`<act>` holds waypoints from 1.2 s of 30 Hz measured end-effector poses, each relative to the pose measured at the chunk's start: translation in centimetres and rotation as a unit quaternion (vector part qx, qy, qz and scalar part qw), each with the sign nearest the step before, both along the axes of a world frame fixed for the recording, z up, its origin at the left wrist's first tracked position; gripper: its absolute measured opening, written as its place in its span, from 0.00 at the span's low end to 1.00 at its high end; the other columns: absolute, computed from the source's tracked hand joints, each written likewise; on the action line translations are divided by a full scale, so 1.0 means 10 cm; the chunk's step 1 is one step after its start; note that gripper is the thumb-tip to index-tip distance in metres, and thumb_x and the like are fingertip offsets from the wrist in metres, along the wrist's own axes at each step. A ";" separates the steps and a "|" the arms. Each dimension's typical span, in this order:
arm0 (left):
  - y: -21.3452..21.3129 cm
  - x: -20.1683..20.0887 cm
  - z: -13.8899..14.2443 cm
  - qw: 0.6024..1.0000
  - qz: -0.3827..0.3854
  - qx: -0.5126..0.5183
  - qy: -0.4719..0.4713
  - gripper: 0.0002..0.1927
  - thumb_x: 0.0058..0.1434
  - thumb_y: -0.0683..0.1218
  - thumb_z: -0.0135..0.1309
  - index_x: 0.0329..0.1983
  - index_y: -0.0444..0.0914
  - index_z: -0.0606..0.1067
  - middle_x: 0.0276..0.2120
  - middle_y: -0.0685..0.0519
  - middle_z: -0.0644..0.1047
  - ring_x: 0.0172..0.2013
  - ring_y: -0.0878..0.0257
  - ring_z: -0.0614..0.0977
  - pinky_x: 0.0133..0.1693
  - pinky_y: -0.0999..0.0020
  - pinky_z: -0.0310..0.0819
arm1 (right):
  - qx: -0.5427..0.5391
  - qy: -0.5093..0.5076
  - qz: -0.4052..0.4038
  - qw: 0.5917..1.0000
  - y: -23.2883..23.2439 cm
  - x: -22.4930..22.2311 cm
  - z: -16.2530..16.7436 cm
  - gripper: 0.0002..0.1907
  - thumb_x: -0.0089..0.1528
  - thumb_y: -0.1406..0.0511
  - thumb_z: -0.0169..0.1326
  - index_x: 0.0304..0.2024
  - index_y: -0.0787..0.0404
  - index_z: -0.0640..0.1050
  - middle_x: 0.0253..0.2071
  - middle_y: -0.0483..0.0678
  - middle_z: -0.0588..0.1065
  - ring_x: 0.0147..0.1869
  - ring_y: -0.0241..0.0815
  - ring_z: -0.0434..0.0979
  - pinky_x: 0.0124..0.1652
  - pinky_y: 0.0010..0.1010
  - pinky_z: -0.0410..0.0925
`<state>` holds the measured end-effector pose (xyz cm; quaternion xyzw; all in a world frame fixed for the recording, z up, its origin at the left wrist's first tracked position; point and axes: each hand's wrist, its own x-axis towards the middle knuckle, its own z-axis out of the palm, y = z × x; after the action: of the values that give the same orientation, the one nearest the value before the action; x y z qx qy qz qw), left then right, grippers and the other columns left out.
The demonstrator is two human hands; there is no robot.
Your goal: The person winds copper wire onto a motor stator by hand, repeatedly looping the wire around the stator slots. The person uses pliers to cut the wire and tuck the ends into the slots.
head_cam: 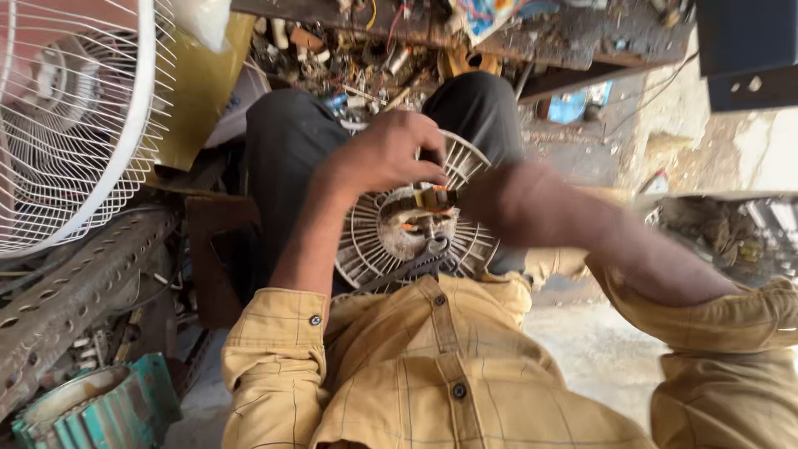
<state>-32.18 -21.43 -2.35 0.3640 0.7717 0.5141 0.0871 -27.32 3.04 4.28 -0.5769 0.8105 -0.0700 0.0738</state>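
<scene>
Seen upside down, from the head camera. On the lap, between dark-trousered knees: a fan motor (416,229) set in a round white guard (362,249), ribs radiating out from the hub. Left hand (391,154) curled over the top of the motor, fingers bent and closed on the hub's upper edge, thumb near a small brass-coloured part (432,198). Right hand (490,204) pressed in from the other side, mostly blurred — grip not clear, cannot tell how far open.

Likely heavy at the centre, with the metal motor carrying most of the weight; guard ribs thin plastic, springy, probably brittle with age. Best taken by the motor body or the rim, not by single ribs. Surface grimy, possibly greasy — liable to slip.

Around: a white fan cage (75,125) at left, a perforated metal rail (75,291), a teal motor housing (100,411), scrap and wires on the bench (565,37) beyond.
</scene>
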 end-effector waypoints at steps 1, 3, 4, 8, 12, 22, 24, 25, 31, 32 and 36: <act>-0.06 0.06 0.06 0.999 0.002 0.033 -0.028 0.08 0.62 0.50 0.68 0.35 0.42 0.82 0.32 0.54 0.82 0.36 0.62 0.84 0.40 0.65 0.77 | -0.030 -0.095 0.022 0.995 -0.05 0.13 0.05 0.09 0.48 0.68 0.60 0.25 0.61 0.71 0.26 0.49 0.71 0.30 0.49 0.75 0.30 0.40 0.69; -0.13 0.36 0.16 0.986 0.036 0.129 -0.102 0.05 0.67 0.48 0.64 0.43 0.42 0.82 0.36 0.54 0.82 0.38 0.63 0.84 0.41 0.67 0.79 | -0.125 -0.204 0.039 0.970 -0.15 0.21 0.13 0.09 0.50 0.68 0.61 0.25 0.63 0.72 0.25 0.51 0.70 0.31 0.49 0.74 0.30 0.41 0.69; -0.11 0.59 0.20 0.969 0.063 0.189 -0.145 0.06 0.69 0.47 0.61 0.46 0.42 0.82 0.37 0.53 0.81 0.39 0.64 0.84 0.41 0.69 0.81 | -0.174 -0.254 0.051 0.950 -0.20 0.19 0.13 0.09 0.50 0.68 0.61 0.25 0.64 0.73 0.25 0.52 0.69 0.31 0.49 0.74 0.30 0.41 0.68; -0.12 1.29 0.13 0.975 0.185 0.059 0.110 0.07 0.63 0.44 0.66 0.40 0.38 0.80 0.34 0.50 0.79 0.34 0.61 0.82 0.36 0.65 0.78 | -0.232 -0.120 -0.078 0.962 -0.33 -0.22 -0.10 0.03 0.58 0.72 0.63 0.35 0.64 0.85 0.27 0.52 0.77 0.30 0.48 0.77 0.29 0.39 0.70; -0.07 0.98 -0.12 0.910 0.265 0.284 -0.146 0.05 0.63 0.42 0.65 0.35 0.37 0.79 0.28 0.50 0.78 0.27 0.62 0.77 0.28 0.67 0.71 | -0.216 -0.087 -0.210 0.950 -0.24 -0.50 -0.24 0.05 0.62 0.72 0.62 0.39 0.59 0.85 0.37 0.49 0.82 0.34 0.39 0.82 0.30 0.28 0.75; -0.20 0.34 0.26 0.981 0.134 0.136 -0.019 0.08 0.65 0.46 0.64 0.37 0.35 0.80 0.34 0.49 0.82 0.36 0.58 0.83 0.40 0.62 0.75 | -0.106 -0.081 0.041 0.990 -0.31 0.15 0.37 0.09 0.48 0.70 0.60 0.32 0.62 0.81 0.27 0.49 0.76 0.30 0.45 0.78 0.28 0.36 0.72; -0.17 0.92 0.26 0.898 0.012 0.322 -0.300 0.18 0.64 0.44 0.66 0.52 0.33 0.74 0.46 0.48 0.78 0.46 0.63 0.81 0.47 0.67 0.79 | -0.223 -0.102 0.031 0.969 -0.36 0.11 0.31 0.12 0.50 0.71 0.60 0.37 0.67 0.82 0.29 0.52 0.76 0.30 0.44 0.78 0.27 0.36 0.70; -0.19 1.13 0.23 0.971 0.066 0.196 -0.121 0.15 0.63 0.42 0.66 0.49 0.33 0.76 0.42 0.48 0.78 0.42 0.64 0.80 0.42 0.67 0.76 | -0.258 -0.073 0.018 0.963 -0.34 -0.01 0.24 0.11 0.53 0.73 0.60 0.39 0.68 0.83 0.30 0.52 0.77 0.28 0.43 0.76 0.24 0.36 0.66; -0.06 0.91 -0.12 0.910 0.216 0.333 -0.120 0.07 0.66 0.41 0.64 0.38 0.36 0.76 0.32 0.53 0.75 0.30 0.71 0.75 0.31 0.73 0.69 | -0.190 -0.116 -0.220 0.950 -0.13 -0.52 -0.31 0.05 0.59 0.70 0.61 0.37 0.58 0.85 0.32 0.49 0.81 0.30 0.42 0.80 0.29 0.33 0.72; 0.00 0.71 -0.15 0.915 0.224 0.313 -0.120 0.08 0.66 0.42 0.64 0.37 0.36 0.75 0.33 0.52 0.75 0.30 0.69 0.76 0.32 0.73 0.70 | -0.171 -0.073 -0.230 0.955 -0.03 -0.51 -0.31 0.08 0.58 0.71 0.61 0.38 0.56 0.86 0.32 0.49 0.81 0.30 0.42 0.81 0.29 0.33 0.73; 0.03 0.02 0.01 0.999 0.024 0.022 0.034 0.13 0.59 0.50 0.71 0.33 0.39 0.80 0.30 0.52 0.79 0.32 0.63 0.80 0.35 0.67 0.71 | -0.080 -0.124 -0.189 0.971 0.09 -0.21 -0.11 0.11 0.53 0.71 0.62 0.38 0.59 0.85 0.32 0.50 0.81 0.29 0.43 0.81 0.30 0.33 0.74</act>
<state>-31.97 -21.09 -2.22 0.3643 0.7713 0.5203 0.0406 -29.42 3.92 3.19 -0.4045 0.8809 -0.2181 0.1132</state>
